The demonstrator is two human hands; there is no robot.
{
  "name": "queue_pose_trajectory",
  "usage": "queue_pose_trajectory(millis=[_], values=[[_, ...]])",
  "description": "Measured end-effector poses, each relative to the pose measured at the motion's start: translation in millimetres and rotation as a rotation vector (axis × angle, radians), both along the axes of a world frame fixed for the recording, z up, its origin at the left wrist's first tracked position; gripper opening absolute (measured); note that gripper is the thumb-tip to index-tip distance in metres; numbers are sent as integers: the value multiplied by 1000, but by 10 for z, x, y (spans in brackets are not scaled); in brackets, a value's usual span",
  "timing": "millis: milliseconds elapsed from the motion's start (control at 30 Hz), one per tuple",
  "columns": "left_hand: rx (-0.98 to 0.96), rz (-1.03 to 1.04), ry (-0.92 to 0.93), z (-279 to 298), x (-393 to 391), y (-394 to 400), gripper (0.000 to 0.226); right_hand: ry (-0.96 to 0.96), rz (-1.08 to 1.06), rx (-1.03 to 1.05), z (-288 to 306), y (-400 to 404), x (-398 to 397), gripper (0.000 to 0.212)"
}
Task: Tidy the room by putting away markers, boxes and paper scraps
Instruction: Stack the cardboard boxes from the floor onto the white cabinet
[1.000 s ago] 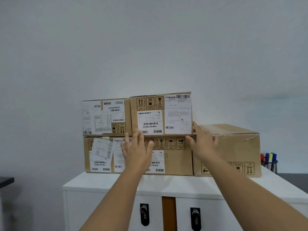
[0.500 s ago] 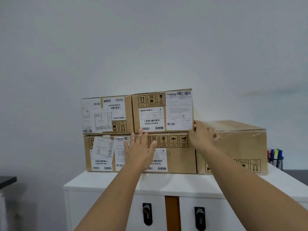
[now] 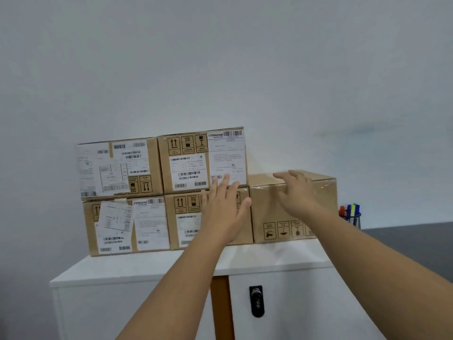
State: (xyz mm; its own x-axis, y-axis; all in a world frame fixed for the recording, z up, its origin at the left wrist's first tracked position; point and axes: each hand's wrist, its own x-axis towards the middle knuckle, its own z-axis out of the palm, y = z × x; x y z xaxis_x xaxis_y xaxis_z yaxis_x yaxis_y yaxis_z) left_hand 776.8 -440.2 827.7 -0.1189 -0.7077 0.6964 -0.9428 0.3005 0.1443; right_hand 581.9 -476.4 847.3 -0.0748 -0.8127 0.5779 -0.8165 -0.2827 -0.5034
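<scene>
Boxes look mostly done: four cardboard boxes on the white cabinet point(image 3: 137, 268), against the wall. Count: two on top, upper-left box point(image 3: 117, 168) and upper-right box point(image 3: 201, 160), sitting on the long lower box point(image 3: 147, 227) (reads as one long box, but could be two butted together; labels hide any seam). The plain box point(image 3: 289, 207) stands alone, touching the stack's right side.

Left hand point(image 3: 224, 209): fingers straight and spread, in front of the stack's right end, gripping nothing; contact unclear. Right hand point(image 3: 297, 192): fingers loosely extended over the plain box's top front edge, holding nothing.

Markers: about four, upright in a pen cup point(image 3: 353, 218) at the cabinet's right end, so apparently put away. Blurred, so the count is approximate.

Paper scraps: none visible in this view. One label point(image 3: 115, 219) on the lower box hangs crooked.

Left, by my read: the plain box's final placement, then scraps wherever they are.
</scene>
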Motion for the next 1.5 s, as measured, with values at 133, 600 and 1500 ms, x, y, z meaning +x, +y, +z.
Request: queue_pose_trajectory(millis=[133, 600, 1500], values=[[21, -146, -35, -76, -677, 151, 61, 17, -156, 37, -41, 273, -668, 49], [310, -674, -193, -679, -3245, 956, 62, -40, -629, 286, -585, 2096, -3281, 44], [1612, -573, 175, -4461, -5532, 2343, 52, -868, -919, 949, -4615, 4596, -4992, 27]])
